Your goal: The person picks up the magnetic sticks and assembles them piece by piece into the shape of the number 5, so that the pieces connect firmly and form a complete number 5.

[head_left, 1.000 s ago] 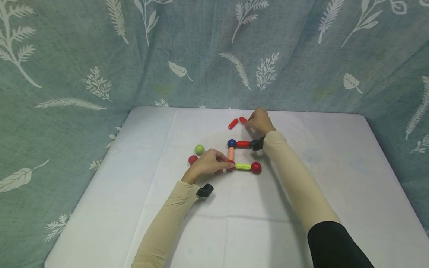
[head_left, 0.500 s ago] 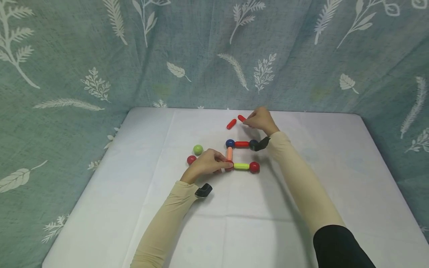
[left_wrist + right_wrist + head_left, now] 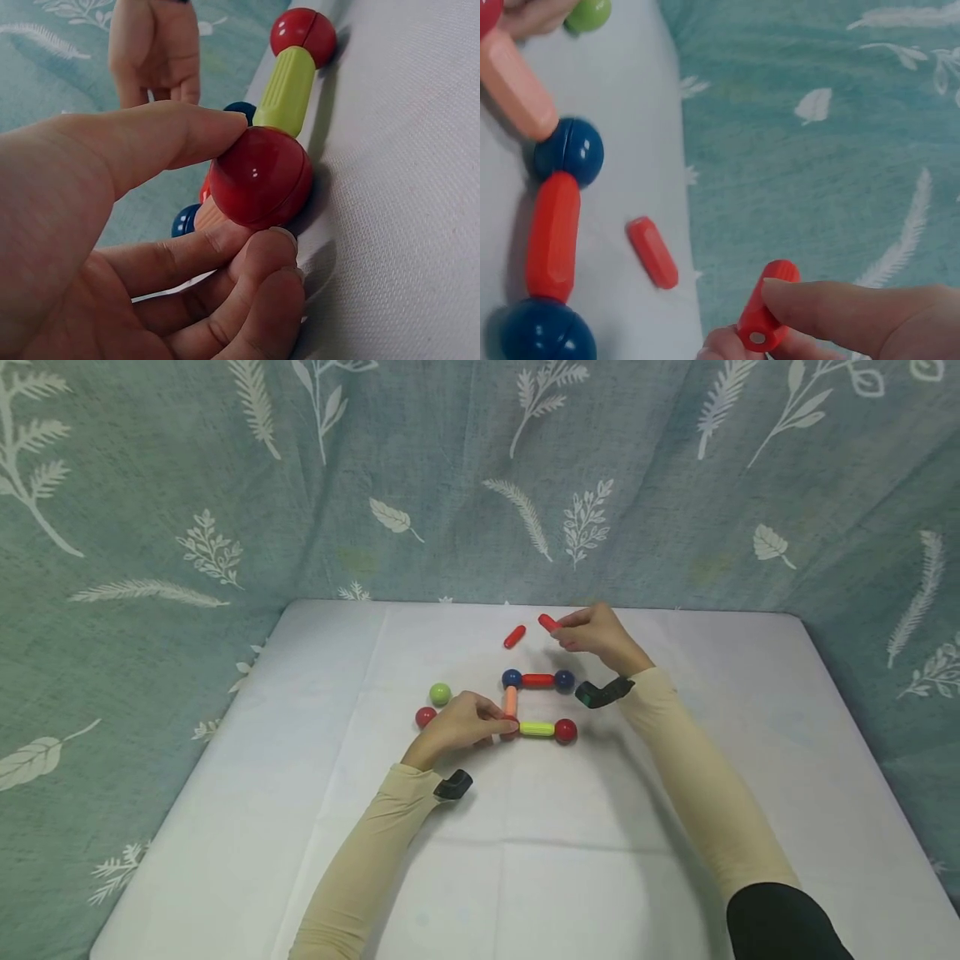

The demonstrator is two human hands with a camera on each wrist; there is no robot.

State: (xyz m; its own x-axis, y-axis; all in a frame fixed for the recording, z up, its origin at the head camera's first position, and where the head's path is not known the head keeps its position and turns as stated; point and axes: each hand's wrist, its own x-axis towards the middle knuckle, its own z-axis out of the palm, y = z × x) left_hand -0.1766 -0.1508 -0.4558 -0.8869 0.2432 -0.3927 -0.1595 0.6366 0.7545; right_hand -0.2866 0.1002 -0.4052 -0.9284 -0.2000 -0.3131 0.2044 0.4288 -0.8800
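Note:
My left hand (image 3: 459, 725) pinches a red ball (image 3: 259, 176) between thumb and fingers, low over the white cloth. From that ball, a lime-green ribbed stick (image 3: 537, 728) runs right to another red ball (image 3: 566, 732). A peach stick (image 3: 511, 700) goes away from it to a blue ball (image 3: 512, 678). There a red stick (image 3: 553, 236) joins the blue ball to a second blue ball (image 3: 564, 681). My right hand (image 3: 603, 635) pinches a loose red magnetic stick (image 3: 769, 304), raised off the cloth; its round metal end shows in the right wrist view.
Another red stick (image 3: 514, 637) lies loose near the far edge of the white-covered table (image 3: 675, 693). A green ball (image 3: 440, 694) and a red ball (image 3: 425, 717) sit left of the left hand. Behind the table hangs a leaf-patterned green cloth (image 3: 435, 485).
My right hand has picked up the red stick from the far side and drawn it slightly right, uncovering the second blue ball. The left hand keeps its grip on the red ball.

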